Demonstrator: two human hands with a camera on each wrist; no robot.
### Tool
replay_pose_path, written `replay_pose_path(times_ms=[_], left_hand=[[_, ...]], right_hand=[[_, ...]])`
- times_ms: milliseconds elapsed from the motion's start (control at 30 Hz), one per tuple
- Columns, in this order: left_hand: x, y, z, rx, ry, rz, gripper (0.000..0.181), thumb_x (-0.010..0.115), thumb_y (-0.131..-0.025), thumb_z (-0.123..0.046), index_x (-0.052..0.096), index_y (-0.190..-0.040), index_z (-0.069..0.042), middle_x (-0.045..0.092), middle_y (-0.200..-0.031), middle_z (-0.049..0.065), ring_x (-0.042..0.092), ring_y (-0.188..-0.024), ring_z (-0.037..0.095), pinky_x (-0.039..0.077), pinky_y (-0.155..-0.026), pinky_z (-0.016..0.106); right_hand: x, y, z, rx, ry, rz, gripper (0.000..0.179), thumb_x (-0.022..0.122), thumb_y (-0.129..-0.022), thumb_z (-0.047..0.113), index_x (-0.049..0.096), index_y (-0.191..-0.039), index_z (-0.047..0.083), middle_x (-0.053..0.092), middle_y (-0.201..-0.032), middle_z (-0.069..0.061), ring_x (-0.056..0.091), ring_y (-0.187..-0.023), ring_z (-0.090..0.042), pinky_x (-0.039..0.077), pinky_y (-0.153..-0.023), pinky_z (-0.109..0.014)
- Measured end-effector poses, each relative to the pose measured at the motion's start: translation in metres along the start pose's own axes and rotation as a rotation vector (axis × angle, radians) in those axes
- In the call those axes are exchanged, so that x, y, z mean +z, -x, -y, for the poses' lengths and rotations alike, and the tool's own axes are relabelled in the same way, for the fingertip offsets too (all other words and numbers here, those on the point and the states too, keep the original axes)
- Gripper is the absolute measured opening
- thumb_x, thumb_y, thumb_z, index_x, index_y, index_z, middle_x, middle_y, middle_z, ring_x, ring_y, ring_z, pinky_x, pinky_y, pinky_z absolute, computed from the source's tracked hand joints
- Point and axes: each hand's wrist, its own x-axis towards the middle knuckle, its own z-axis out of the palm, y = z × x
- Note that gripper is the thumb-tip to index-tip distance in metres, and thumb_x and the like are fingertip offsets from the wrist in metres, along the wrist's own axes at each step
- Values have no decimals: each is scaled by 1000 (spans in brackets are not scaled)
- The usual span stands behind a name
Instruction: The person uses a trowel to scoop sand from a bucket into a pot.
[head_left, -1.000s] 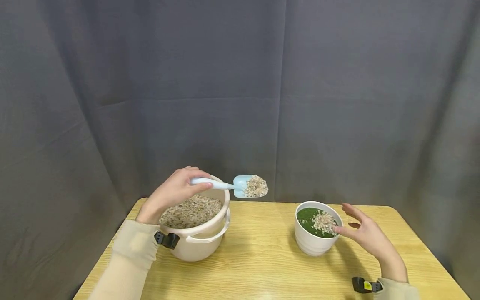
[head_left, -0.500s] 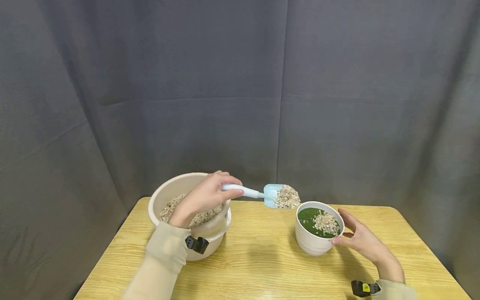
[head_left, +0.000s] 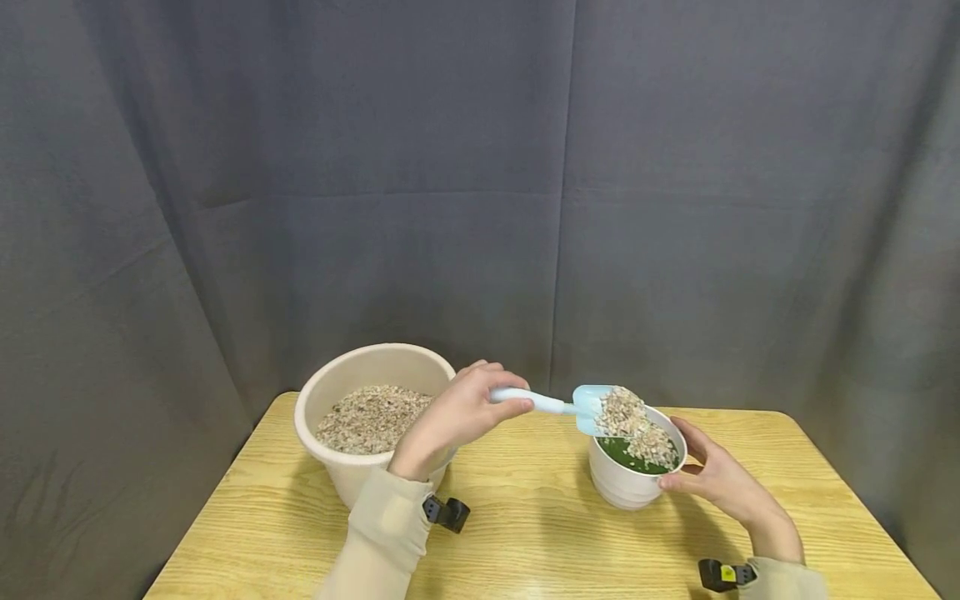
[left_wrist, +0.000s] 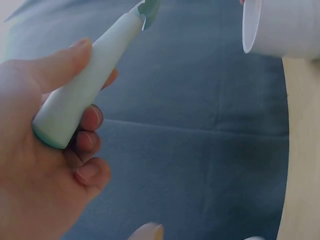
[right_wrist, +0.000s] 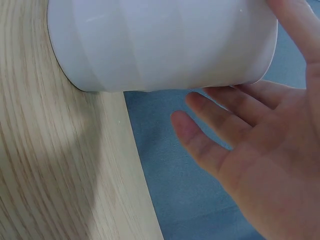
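My left hand point(head_left: 457, 412) grips the white handle of a light blue trowel point(head_left: 592, 408), thumb along the top and fingers curled beneath. Pale, gravel-like bits point(head_left: 621, 412) fill the front of its blade, which overlaps the far left rim of a white pot point(head_left: 626, 483). Inside the pot is a green surface point(head_left: 626, 454), partly covered by a patch of the same bits. My right hand point(head_left: 723, 483) holds the pot's right side, thumb near and index finger far. In the right wrist view, the other fingers point(right_wrist: 200, 145) spread beside the white wall.
A large cream bucket point(head_left: 315, 433), part filled with the same bits point(head_left: 371, 419), stands at the left of the wooden table point(head_left: 517, 533). My left forearm passes in front of its right side. A grey curtain point(head_left: 450, 208) hangs behind the table.
My left hand has carried the loaded trowel rightward and slightly down, from beside the bucket to the pot. My right hand has come in from the right onto the pot's side.
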Motion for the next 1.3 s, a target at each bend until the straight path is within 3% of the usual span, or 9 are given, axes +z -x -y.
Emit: replay_pose_path(times_ms=[200,367,500,767,1067,1300], left_hand=[[21,7,2,-10,-22,-20,18,70,-91,-32,75,-102,-19,57,-82,-15,48,-82,10,40,-76,29],[38,14,4,-30,44,-51,23,72,-90,-31,75,-106,-14,58,-84,-13,48,-84,10,41,-75,28],[48,15,6,-31,65,-87,26,72,-90,-30,74,-109,-11,60,-89,-9,49,-85,11,43,-75,28],[67,18,18,-42,2,-95,28,72,-90,-30,74,-106,-7,62,-93,-7,50,-86,11,43,-77,29],[73,8,19,9,-91,-112,21,71,-90,-30,75,-101,-13,61,-87,-7,46,-79,11,40,-72,25],[74,5,20,-12,-196,-106,21,73,-89,-31,76,-101,-14,59,-83,-9,46,-78,11,40,-69,24]], right_hand=[[4,-1,1,-23,-19,17,90,77,-81,1,20,-150,-7,32,-145,-31,52,-114,-18,50,-85,-30],[4,1,0,-11,-34,23,90,77,-82,2,19,-150,-7,31,-146,-30,51,-114,-7,50,-85,-29],[2,0,-1,-3,-33,16,91,78,-81,3,20,-151,-5,31,-147,-29,52,-114,-9,50,-86,-30],[5,-3,-4,-23,-63,31,89,77,-81,-1,19,-149,-8,33,-144,-32,55,-110,-18,51,-83,-31],[4,1,0,-5,-45,11,89,78,-81,1,23,-150,-4,36,-143,-28,56,-111,-18,51,-84,-31],[7,1,3,-29,-42,22,88,77,-81,1,21,-149,-8,35,-142,-32,55,-112,-23,51,-84,-30]])
